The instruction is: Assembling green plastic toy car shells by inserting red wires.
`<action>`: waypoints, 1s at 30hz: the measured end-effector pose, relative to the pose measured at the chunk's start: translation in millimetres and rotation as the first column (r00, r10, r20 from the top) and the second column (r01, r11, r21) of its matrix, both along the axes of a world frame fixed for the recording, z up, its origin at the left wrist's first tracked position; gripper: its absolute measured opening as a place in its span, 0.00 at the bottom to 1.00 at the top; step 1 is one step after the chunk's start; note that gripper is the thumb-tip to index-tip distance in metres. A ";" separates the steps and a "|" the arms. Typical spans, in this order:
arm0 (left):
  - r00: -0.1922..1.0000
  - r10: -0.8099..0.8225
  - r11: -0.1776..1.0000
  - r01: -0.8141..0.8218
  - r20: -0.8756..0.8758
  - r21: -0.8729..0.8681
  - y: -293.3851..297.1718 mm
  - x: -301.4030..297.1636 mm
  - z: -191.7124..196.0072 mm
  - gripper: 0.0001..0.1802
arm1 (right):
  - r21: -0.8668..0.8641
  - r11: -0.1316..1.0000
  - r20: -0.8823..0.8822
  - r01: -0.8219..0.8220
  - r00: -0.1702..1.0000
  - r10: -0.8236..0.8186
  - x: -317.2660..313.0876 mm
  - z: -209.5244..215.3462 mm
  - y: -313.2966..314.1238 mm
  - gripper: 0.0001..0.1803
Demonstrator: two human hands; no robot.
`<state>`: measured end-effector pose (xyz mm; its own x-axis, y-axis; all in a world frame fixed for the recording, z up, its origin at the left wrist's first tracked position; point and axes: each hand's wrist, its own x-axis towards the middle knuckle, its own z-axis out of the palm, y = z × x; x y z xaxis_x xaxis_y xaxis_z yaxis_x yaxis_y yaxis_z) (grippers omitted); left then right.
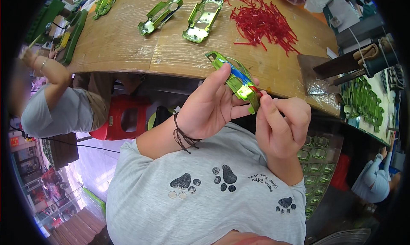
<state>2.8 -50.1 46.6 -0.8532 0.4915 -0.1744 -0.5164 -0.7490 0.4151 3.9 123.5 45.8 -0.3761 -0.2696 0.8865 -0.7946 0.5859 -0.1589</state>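
A brown worktable [113, 46] wrapped in glossy plastic [179, 61] catches white glare; a red stool [114, 122] stands near its edge, and violet-tinged light washes the pale floor [99, 154]

A green car shell [240, 80] is held in the left hand [209, 102], its end touched by the right hand [284, 123].
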 end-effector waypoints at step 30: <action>0.999 0.047 0.993 -0.045 0.012 -0.109 3.0 -4.9 8.2 0.36 | -0.030 0.990 0.142 -0.137 0.980 0.140 -10.6 4.6 6.9 0.18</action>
<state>-2.1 -47.1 54.8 -0.8716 0.4292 -0.2368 -0.4886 -0.7231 0.4882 -6.7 130.4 50.5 -0.4596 -0.3107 0.8320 -0.8362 0.4669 -0.2876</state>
